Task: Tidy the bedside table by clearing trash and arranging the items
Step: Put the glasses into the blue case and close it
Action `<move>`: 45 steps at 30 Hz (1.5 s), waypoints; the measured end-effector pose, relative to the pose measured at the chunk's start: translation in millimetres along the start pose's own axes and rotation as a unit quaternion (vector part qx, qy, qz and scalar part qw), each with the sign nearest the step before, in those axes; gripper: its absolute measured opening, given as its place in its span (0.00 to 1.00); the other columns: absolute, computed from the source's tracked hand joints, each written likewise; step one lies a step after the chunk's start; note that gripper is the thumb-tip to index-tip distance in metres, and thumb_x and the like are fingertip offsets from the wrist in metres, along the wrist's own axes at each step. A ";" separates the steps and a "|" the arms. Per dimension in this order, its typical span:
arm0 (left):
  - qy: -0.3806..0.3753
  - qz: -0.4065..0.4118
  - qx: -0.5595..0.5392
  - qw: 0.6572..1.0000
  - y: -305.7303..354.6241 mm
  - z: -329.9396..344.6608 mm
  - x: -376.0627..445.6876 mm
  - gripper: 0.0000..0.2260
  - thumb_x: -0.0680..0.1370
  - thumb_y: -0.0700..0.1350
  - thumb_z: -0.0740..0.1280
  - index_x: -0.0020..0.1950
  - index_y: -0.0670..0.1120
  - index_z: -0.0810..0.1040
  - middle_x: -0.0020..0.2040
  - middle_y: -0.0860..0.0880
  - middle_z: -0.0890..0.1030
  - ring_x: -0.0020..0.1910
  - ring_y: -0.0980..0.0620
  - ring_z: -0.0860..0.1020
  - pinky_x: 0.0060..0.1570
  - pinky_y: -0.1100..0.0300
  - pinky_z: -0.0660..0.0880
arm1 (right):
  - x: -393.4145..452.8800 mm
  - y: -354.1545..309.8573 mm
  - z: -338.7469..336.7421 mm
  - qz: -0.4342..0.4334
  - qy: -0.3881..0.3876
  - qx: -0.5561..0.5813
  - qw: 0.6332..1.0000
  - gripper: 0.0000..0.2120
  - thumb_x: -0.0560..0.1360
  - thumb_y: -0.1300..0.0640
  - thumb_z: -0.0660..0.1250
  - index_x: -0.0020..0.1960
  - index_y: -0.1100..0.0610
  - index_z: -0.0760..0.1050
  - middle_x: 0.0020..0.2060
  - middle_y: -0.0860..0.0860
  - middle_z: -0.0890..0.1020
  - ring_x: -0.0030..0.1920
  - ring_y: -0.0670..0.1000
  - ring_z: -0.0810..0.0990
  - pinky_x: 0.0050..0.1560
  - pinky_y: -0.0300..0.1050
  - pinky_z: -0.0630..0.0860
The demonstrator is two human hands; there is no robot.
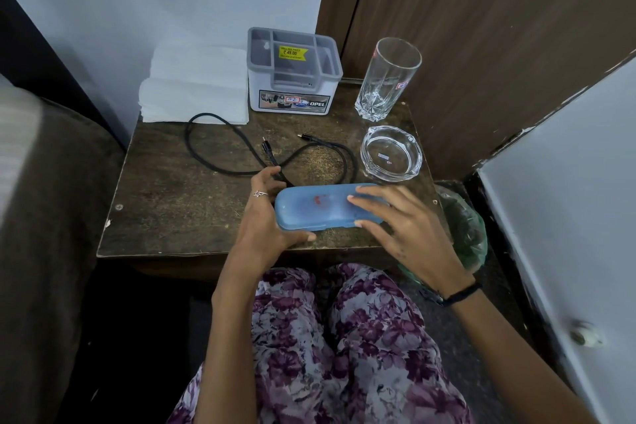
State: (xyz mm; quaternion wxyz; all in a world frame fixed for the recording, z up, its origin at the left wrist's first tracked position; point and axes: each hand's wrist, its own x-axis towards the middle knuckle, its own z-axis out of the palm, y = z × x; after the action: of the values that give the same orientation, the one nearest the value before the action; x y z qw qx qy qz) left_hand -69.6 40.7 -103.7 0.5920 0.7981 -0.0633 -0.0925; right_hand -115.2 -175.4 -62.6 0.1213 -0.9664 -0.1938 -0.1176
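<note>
A long blue case [320, 206] lies near the front right of the dark wooden bedside table [165, 203]. My left hand [268, 220] grips its left end, thumb under the front edge. My right hand [399, 227] holds its right end, fingers spread over the top. Behind the case a black cable [247, 144] lies in loose loops. Further back stand a grey and white organiser box [292, 72], a stack of white tissues [196, 86], a tall empty glass [387, 79] and a glass ashtray [391, 153].
A green plastic bag [464, 231] sits on the floor right of the table. A brown wooden panel [481, 27] rises behind, a white door [578, 217] stands at right, and a dark bed edge [51, 200] runs along the left.
</note>
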 end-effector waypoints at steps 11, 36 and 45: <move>-0.022 0.005 0.079 0.997 7.9 -1.0 -7.7 0.22 0.73 0.52 0.68 0.66 0.49 0.69 0.51 0.54 0.68 0.54 0.54 0.65 0.55 0.57 0.67 | -9.3 -9.7 26.6 0.052 0.040 -0.049 0.997 0.29 0.73 0.43 0.65 0.68 0.59 0.71 0.67 0.51 0.74 0.57 0.52 0.75 0.56 0.48 0.77; 0.030 0.039 0.009 0.999 -3.4 -21.4 -24.1 0.29 0.67 0.43 0.75 0.65 0.54 0.68 0.62 0.52 0.72 0.60 0.55 0.71 0.58 0.56 0.72 | 8.9 -9.1 11.9 0.171 -0.118 0.139 0.968 0.35 0.69 0.48 0.73 0.72 0.47 0.62 0.65 0.45 0.70 0.65 0.46 0.65 0.58 0.39 0.62; 0.360 -0.013 -0.148 0.921 -9.5 -60.5 -33.7 0.17 0.72 0.33 0.69 0.59 0.44 0.72 0.61 0.40 0.75 0.56 0.52 0.79 0.56 0.66 0.75 | 52.9 -131.0 67.2 0.236 0.038 0.252 0.938 0.27 0.64 0.45 0.75 0.57 0.53 0.70 0.51 0.47 0.72 0.54 0.47 0.68 0.49 0.41 0.70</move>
State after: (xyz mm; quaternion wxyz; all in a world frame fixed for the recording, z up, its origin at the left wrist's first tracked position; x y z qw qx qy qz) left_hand -89.1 107.0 -93.3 0.6853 0.6815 0.1785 0.1848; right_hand -108.4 -20.9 -86.7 0.3925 -0.9169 0.0218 -0.0695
